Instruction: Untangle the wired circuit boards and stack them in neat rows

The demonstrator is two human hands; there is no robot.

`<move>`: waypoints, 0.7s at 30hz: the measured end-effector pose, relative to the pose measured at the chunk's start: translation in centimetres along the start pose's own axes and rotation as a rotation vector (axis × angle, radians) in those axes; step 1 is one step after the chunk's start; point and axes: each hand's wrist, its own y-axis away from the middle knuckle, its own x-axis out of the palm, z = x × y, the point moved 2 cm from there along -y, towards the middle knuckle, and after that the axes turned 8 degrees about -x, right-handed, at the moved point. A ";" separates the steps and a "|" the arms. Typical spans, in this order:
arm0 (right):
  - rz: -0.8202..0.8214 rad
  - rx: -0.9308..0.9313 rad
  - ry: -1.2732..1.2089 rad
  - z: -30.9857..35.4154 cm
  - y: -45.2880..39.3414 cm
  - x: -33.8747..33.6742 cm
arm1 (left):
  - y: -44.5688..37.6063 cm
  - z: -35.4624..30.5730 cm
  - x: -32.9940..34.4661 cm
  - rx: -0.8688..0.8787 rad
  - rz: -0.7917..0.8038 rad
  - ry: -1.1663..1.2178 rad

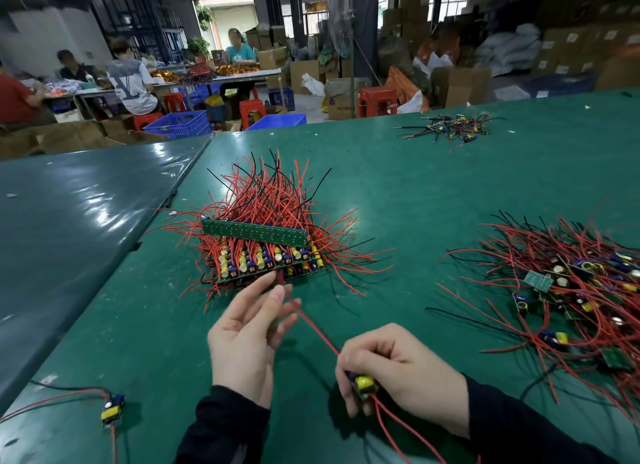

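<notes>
Workshop hall, dim overall. Daylight enters through an open doorway at the far wall and windows upper right. Green-covered table fills foreground; a darker, glossy table adjoins it on the left. Beyond: long work table with several people seated around it. Red plastic stools and blue crates on the floor. Cardboard boxes stacked along the right side, with white sacks piled behind. Dark pillar mid-room.
</notes>
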 end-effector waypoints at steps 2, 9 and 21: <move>-0.082 -0.017 -0.034 -0.4 -0.1 -0.3 | 0.6 0.8 0.6 -0.254 0.176 -0.034; -0.068 0.018 -0.133 -0.7 -0.1 -0.5 | 2.2 1.5 1.7 -0.425 0.488 -0.211; 0.035 0.025 -0.080 -0.2 0.0 0.1 | 1.4 0.7 1.1 -0.114 0.261 -0.331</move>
